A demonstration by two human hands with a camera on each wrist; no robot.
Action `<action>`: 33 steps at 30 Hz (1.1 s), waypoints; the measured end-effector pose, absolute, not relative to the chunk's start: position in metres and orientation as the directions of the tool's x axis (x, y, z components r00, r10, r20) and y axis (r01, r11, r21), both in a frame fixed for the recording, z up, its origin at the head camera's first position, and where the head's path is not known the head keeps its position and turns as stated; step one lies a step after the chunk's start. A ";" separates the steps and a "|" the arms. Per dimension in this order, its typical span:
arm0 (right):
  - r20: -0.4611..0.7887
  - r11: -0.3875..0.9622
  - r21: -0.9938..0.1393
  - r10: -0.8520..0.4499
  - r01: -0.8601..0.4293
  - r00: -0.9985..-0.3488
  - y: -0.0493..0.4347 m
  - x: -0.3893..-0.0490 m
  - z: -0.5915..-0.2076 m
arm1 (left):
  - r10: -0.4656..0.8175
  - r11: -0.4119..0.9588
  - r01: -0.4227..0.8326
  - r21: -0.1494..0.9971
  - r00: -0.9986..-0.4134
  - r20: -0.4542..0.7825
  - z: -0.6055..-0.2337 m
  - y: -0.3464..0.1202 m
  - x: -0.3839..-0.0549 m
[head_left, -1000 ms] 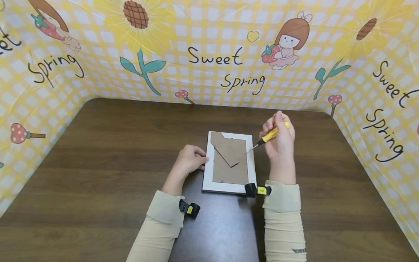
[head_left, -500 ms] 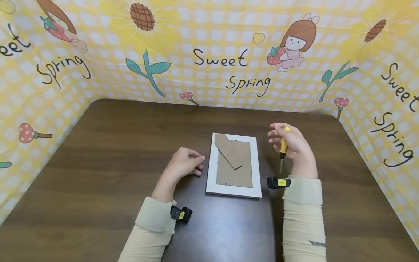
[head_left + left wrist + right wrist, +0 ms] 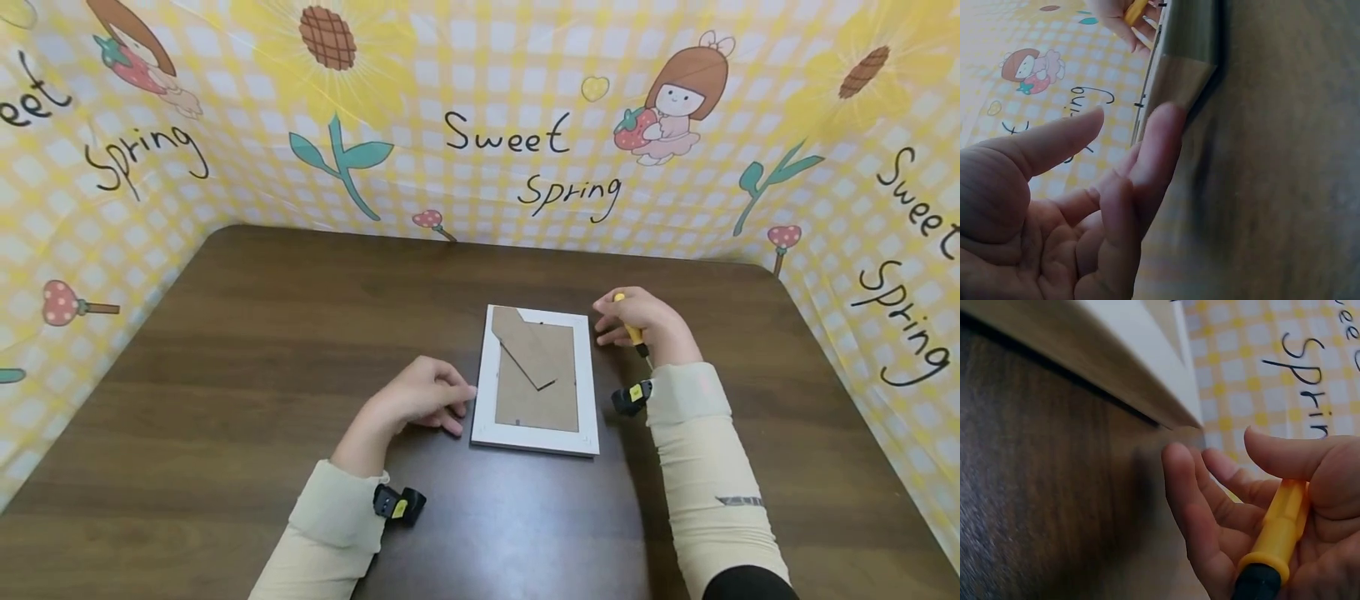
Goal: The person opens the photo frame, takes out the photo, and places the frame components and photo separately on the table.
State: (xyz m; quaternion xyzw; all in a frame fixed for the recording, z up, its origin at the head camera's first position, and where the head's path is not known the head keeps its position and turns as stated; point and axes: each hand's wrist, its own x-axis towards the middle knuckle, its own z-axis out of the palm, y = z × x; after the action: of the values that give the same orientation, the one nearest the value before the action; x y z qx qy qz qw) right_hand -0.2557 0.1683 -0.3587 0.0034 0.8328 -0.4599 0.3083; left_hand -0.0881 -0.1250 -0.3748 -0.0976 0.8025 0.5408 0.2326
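Observation:
A picture frame (image 3: 585,375) lies back up on the table, with a white border and a brown backing board (image 3: 540,408). A cardboard stand flap (image 3: 522,346) lies flat against that board. My left hand (image 3: 420,396) is at the frame's left side, fingers loosely bent, a fingertip (image 3: 1166,119) right at the side edge in the left wrist view. Just off the upper right side, my right hand (image 3: 648,321) holds a yellow-handled screwdriver (image 3: 1282,528) tucked between thumb and palm. Its shaft points back toward the wrist, and the other fingers reach toward the frame's corner.
The dark wooden table (image 3: 262,375) runs back to a yellow checked cloth (image 3: 495,67) that hangs behind and along both sides. A black wrist camera (image 3: 401,506) sits on the left sleeve, another camera (image 3: 632,398) on the right.
The right hand has swung the screwdriver from pointing at the backing to pointing back, then moved closer to the frame's upper right. The left hand slid down along the left side.

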 end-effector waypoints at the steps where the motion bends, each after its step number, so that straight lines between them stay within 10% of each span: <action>1: -0.524 0.587 -0.756 -0.279 0.289 -0.805 0.166 -0.256 -0.360 | 0.100 0.389 -0.419 0.820 -0.866 -0.489 -0.376 -0.124 -0.087; 33: -0.549 0.700 -0.678 -0.277 0.226 -0.789 0.154 -0.259 -0.371 | 0.116 0.385 -0.436 0.814 -0.852 -0.511 -0.379 -0.111 -0.100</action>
State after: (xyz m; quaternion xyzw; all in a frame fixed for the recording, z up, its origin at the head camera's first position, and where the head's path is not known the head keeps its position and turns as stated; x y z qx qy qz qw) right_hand -0.2587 0.1537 -0.3709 -0.0147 0.8629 -0.3871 0.3247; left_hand -0.1000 -0.1112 -0.3794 -0.1009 0.7927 0.5455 0.2529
